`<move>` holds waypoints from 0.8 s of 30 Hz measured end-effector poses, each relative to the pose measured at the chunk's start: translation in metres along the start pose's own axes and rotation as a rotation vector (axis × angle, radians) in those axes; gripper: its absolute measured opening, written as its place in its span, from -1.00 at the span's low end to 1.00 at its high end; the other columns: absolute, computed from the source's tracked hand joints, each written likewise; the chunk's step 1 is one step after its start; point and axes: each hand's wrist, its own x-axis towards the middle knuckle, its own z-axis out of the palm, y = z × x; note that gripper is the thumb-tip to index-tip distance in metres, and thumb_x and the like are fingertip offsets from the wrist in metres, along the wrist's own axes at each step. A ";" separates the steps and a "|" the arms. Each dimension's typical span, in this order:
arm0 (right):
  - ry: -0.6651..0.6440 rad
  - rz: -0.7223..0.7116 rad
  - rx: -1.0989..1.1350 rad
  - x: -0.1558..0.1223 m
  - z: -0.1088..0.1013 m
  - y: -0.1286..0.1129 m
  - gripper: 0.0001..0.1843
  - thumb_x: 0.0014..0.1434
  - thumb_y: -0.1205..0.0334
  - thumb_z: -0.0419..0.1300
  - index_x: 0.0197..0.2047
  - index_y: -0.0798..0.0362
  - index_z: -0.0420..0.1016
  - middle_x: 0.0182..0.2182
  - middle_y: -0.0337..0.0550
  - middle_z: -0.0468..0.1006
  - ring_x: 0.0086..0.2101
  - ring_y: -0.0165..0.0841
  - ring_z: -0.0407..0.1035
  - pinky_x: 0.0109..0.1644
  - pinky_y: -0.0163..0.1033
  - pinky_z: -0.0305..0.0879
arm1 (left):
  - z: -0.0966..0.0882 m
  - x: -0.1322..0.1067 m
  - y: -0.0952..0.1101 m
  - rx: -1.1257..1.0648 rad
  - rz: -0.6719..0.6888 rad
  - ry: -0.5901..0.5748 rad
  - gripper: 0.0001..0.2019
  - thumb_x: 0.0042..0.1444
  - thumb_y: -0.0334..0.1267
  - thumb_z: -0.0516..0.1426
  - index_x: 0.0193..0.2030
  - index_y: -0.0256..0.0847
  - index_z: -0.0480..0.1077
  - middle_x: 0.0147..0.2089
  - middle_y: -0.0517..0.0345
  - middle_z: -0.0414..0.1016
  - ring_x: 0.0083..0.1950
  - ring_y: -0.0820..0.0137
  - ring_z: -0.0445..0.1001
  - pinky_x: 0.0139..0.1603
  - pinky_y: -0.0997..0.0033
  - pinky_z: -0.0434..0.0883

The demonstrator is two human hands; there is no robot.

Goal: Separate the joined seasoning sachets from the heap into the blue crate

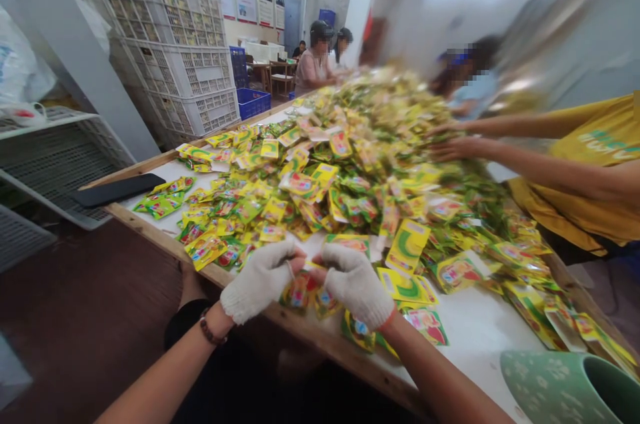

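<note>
Both my hands wear white knitted gloves with bare fingertips and meet just above the table's near edge. My left hand (265,276) is closed, its thumb and fingers pinched at the top of a small red-and-yellow packet (299,291). Close beside it, my right hand (353,281) is also closed, fingertips on a second yellow packet (326,304). The fingers partly cover what they grip. A big heap of glossy yellow-and-green packets (310,184) spreads over the white table (467,327). Flat yellow packets (407,247) lie right of my right hand.
A green flowered container (545,381) lies at the near right. A dark phone-like slab (120,189) rests on the left corner. White crates (193,67) are stacked at left. A co-worker in a yellow shirt (600,171) reaches into the heap; others sit farther back.
</note>
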 end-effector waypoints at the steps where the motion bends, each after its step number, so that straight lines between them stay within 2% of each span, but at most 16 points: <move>1: -0.002 0.018 0.022 0.001 0.001 0.001 -0.86 0.03 0.19 0.24 -0.41 0.10 0.49 -0.53 -0.30 0.43 -0.48 -0.45 0.27 -0.41 -0.37 0.19 | -0.001 0.002 0.001 0.034 -0.007 -0.003 -0.80 0.15 -0.16 0.07 -0.31 -0.23 0.43 -0.36 0.21 0.44 -0.29 0.43 0.40 -0.24 0.45 0.39; 4: -0.003 0.023 0.043 0.002 0.002 0.001 -0.83 0.03 0.17 0.25 -0.48 0.09 0.47 -0.56 -0.31 0.40 -0.50 -0.46 0.26 -0.43 -0.37 0.17 | -0.005 0.006 0.000 0.070 -0.005 -0.032 -0.77 0.16 -0.14 0.06 -0.34 -0.24 0.43 -0.41 0.23 0.40 -0.34 0.46 0.35 -0.30 0.50 0.35; 7: 0.032 -0.056 -0.064 -0.001 0.003 0.002 -0.78 0.10 0.22 0.18 -0.55 0.08 0.45 -0.61 -0.31 0.35 -0.51 -0.46 0.24 -0.43 -0.36 0.17 | -0.007 0.006 -0.003 0.113 0.013 -0.040 -0.74 0.16 -0.12 0.06 -0.37 -0.24 0.44 -0.43 0.23 0.40 -0.36 0.46 0.34 -0.32 0.50 0.34; 9: 0.040 -0.163 -0.206 -0.006 0.004 0.003 -0.80 0.12 0.33 0.09 -0.49 0.06 0.48 -0.57 -0.28 0.40 -0.47 -0.44 0.28 -0.37 -0.35 0.20 | -0.009 0.004 -0.005 0.143 0.023 -0.035 -0.74 0.16 -0.12 0.06 -0.38 -0.23 0.47 -0.42 0.21 0.44 -0.34 0.44 0.37 -0.29 0.48 0.36; 11: 0.028 -0.274 -0.388 -0.013 0.006 0.003 -0.77 0.08 0.42 0.05 -0.34 0.03 0.52 -0.46 -0.24 0.47 -0.42 -0.43 0.33 -0.33 -0.36 0.23 | -0.011 0.000 -0.008 0.142 0.034 -0.037 -0.75 0.15 -0.14 0.06 -0.35 -0.21 0.50 -0.36 0.18 0.52 -0.29 0.40 0.43 -0.22 0.43 0.40; 14: 0.009 -0.368 -0.684 -0.022 0.010 0.002 -0.70 0.06 0.43 0.08 -0.16 0.03 0.50 -0.34 -0.16 0.50 -0.40 -0.40 0.36 -0.36 -0.37 0.23 | -0.012 -0.006 -0.013 0.086 0.042 0.004 -0.78 0.08 -0.18 0.11 -0.23 -0.18 0.54 -0.22 0.11 0.59 -0.17 0.32 0.50 -0.09 0.34 0.44; 17: 0.023 -0.413 -0.896 -0.026 0.013 0.002 -0.75 0.09 0.41 0.09 -0.16 0.07 0.48 -0.37 -0.12 0.48 -0.44 -0.36 0.34 -0.42 -0.32 0.18 | -0.006 -0.010 -0.017 0.047 0.064 0.014 -0.77 0.03 -0.22 0.15 -0.19 -0.18 0.54 -0.19 0.08 0.60 -0.15 0.31 0.51 -0.07 0.31 0.46; 20: 0.033 -0.414 -0.898 -0.023 0.015 0.003 -0.77 0.09 0.41 0.09 -0.19 0.06 0.49 -0.38 -0.12 0.48 -0.44 -0.36 0.33 -0.41 -0.32 0.17 | 0.004 -0.011 -0.019 0.038 0.085 0.008 -0.81 0.04 -0.27 0.12 -0.25 -0.18 0.54 -0.23 0.11 0.58 -0.18 0.34 0.51 -0.09 0.32 0.47; 24: 0.033 -0.294 -0.622 -0.013 0.013 0.009 -0.75 0.08 0.46 0.05 -0.25 0.04 0.49 -0.38 -0.19 0.49 -0.38 -0.37 0.35 -0.33 -0.34 0.20 | 0.012 0.003 -0.017 0.117 0.079 0.008 -0.81 0.10 -0.29 0.04 -0.29 -0.20 0.49 -0.31 0.17 0.54 -0.24 0.40 0.47 -0.17 0.41 0.43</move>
